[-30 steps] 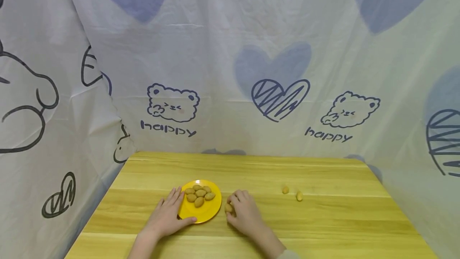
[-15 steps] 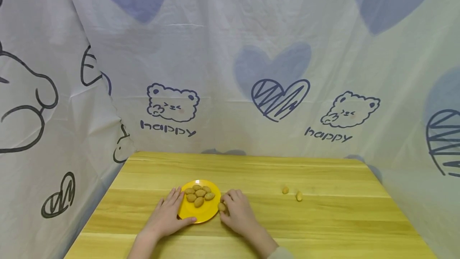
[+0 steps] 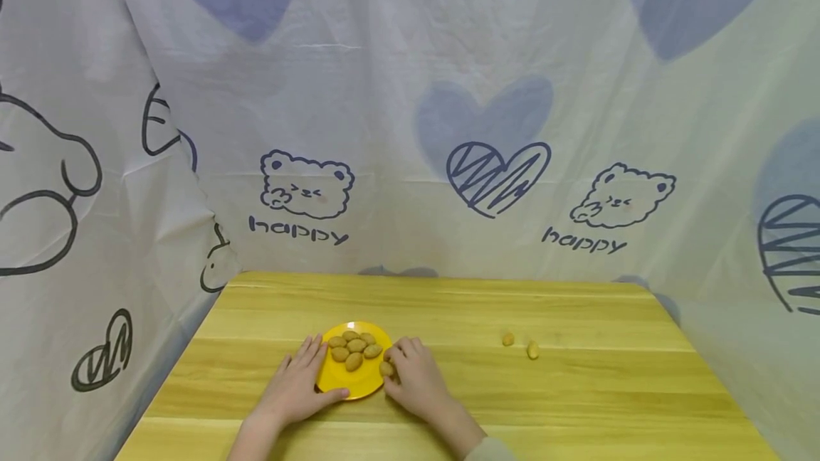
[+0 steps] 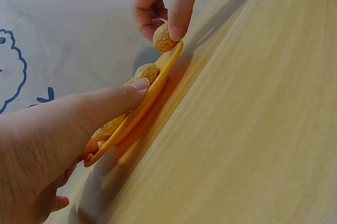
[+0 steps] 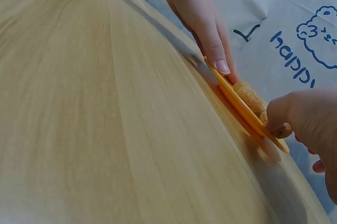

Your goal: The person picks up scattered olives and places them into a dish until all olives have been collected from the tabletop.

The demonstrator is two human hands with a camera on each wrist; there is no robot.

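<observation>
A yellow plate lies on the table, bearing several walnuts grouped toward its far side. My left hand rests at the plate's left side, fingers straight along the rim; in the left wrist view its thumb lies over the edge. At the opposite side my right hand pinches one walnut between thumb and fingers. That walnut is just over the plate's right rim. In the right wrist view the right hand partly covers the walnuts.
Two small tan nut-like pieces, one rounder and one longer, lie on the wooden table to the right. A printed cloth hangs behind the table's far edge and along its sides.
My right hand has slid left with the walnut, from the tabletop beside the plate to the plate's right rim. The left hand and the plate have stayed put.
</observation>
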